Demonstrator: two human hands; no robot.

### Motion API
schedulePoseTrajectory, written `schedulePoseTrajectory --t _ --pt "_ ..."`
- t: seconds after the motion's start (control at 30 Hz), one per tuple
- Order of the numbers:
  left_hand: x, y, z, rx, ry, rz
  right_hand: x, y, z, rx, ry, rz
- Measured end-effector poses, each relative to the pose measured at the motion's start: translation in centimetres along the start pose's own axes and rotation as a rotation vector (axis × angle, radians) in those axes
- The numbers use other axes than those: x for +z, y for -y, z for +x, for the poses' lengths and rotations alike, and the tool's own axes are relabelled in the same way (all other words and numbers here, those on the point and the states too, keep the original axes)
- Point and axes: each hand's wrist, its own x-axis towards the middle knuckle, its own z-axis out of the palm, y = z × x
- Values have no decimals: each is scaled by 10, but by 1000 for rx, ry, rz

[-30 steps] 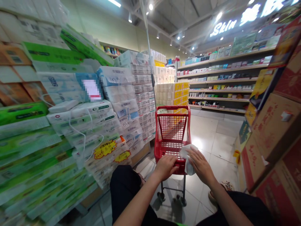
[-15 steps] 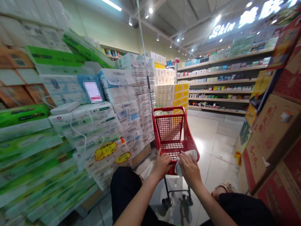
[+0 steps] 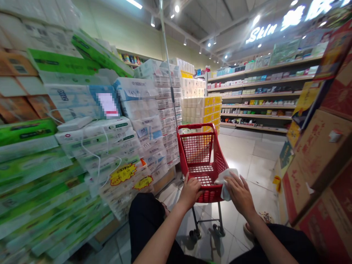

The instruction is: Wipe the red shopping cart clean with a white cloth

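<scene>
A red plastic shopping cart [image 3: 217,157] on dark metal legs stands in front of me, with a grid basket and a handle at its far end. My left hand [image 3: 191,190] is closed over the near rim, left of its middle. In my right hand [image 3: 239,192] is a white cloth [image 3: 226,183], pressed against the near right corner of the basket. Part of the cloth hangs down outside the rim. The right palm and the cloth under it are hidden from view.
Stacked tissue packs [image 3: 110,143] rise close on the left, with a white cable [image 3: 90,150] hanging over them. Cardboard boxes [image 3: 316,154] stand piled at the right. Stocked shelves [image 3: 253,93] line the back, beyond the tiled floor [image 3: 247,161]. A thin pole [image 3: 169,66] rises behind the cart.
My right hand has slid the white cloth rightward along the near rim to the corner. My left hand has stayed on the rim.
</scene>
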Motion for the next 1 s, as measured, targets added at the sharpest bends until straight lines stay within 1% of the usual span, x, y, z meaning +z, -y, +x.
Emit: schedulePoseTrajectory --t 0.03,0.1,0.23,0.3,0.37,0.43,0.47,0.5,0.57,0.67,0.77,0.83,0.93,1.0 --pt "1 -1 0 -3 -6 3 3 5 -1 18 -24 -13" --pt "4 -2 1 -9 -18 5 13 26 -3 19 -57 -39" --pt "5 -5 0 -28 -51 13 28 76 -3 -99 -23 -80" --pt "5 -5 0 -33 -62 22 27 88 -2 -146 -13 -91" --pt "4 -5 0 -32 -59 26 21 84 -1 -204 13 -88" --pt "3 -4 0 -24 -48 23 12 68 -2 -250 56 -76" --pt "3 -3 0 -21 -43 19 7 57 -3 -250 69 -69" --pt "3 -3 0 -17 -38 14 3 46 -4 -231 70 -62" --pt "3 -2 0 -12 -30 6 -4 26 -5 -144 32 -46" --pt "4 0 0 -10 -22 4 -12 9 -2 -16 -41 -17" --pt "4 0 -1 -13 -26 6 -12 8 2 24 -53 -22" --pt "4 0 -1 -16 -29 8 -7 11 4 34 -64 -91" --pt "4 0 -1 -20 -30 9 6 22 1 -5 -83 -183" --pt "4 -1 -1 -24 -32 7 15 37 -1 -56 -72 -183"
